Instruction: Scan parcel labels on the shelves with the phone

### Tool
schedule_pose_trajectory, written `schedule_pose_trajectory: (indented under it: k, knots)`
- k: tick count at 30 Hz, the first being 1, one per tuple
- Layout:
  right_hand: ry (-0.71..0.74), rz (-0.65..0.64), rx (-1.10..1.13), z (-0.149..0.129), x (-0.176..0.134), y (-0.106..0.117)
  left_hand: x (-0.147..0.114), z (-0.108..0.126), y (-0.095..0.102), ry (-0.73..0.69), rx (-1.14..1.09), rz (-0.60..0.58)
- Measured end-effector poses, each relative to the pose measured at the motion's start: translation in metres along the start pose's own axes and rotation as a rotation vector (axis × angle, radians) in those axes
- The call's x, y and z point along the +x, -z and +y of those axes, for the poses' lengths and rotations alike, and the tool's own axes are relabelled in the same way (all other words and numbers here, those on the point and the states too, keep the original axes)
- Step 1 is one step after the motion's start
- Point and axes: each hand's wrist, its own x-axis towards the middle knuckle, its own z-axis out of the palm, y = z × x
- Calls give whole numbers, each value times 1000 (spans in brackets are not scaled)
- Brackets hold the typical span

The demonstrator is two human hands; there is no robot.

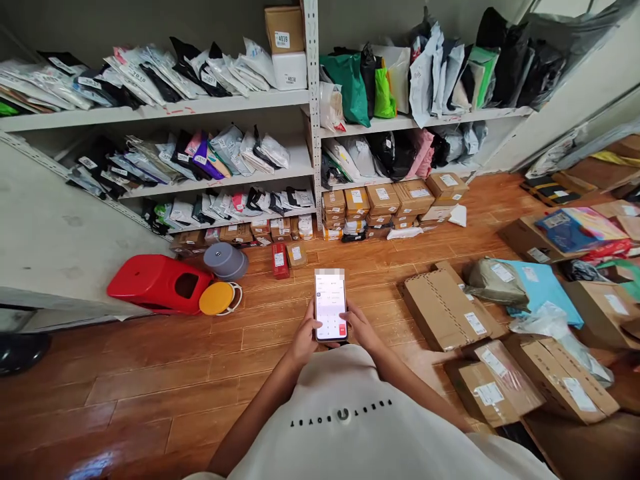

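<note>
A smartphone with a lit white screen is held upright in front of my body. Its screen shows a keypad in the lower part and a red button at the bottom right; the top strip is blurred out. My left hand wraps round the phone's left edge, its thumb over the lower left of the screen. On the other side my right hand grips the right edge, with the thumb tip on or just over the keypad. Fingers behind the phone are mostly hidden.
White shelves full of labelled parcels stand ahead. Small boxes are stacked beneath. A red plastic stool, a grey stool and a yellow-topped stool stand left. Cardboard boxes and bags cover the floor at right.
</note>
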Motion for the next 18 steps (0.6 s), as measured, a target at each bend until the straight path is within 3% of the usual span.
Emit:
schedule_pose_trajectory:
  k: [5,11,14,18]
  knots:
    - [-77,-46,51,-17,94,0,67,52,10,25,-68,13]
    - [-159,-207,115,-42,214,1,159,109,35,16,-81,90]
    - [-244,-216,189,-36,271,-6,202,126,54,30,-53,145]
    - [-390,-167,284,-6,333,-21,249,138,86,107,-63,212]
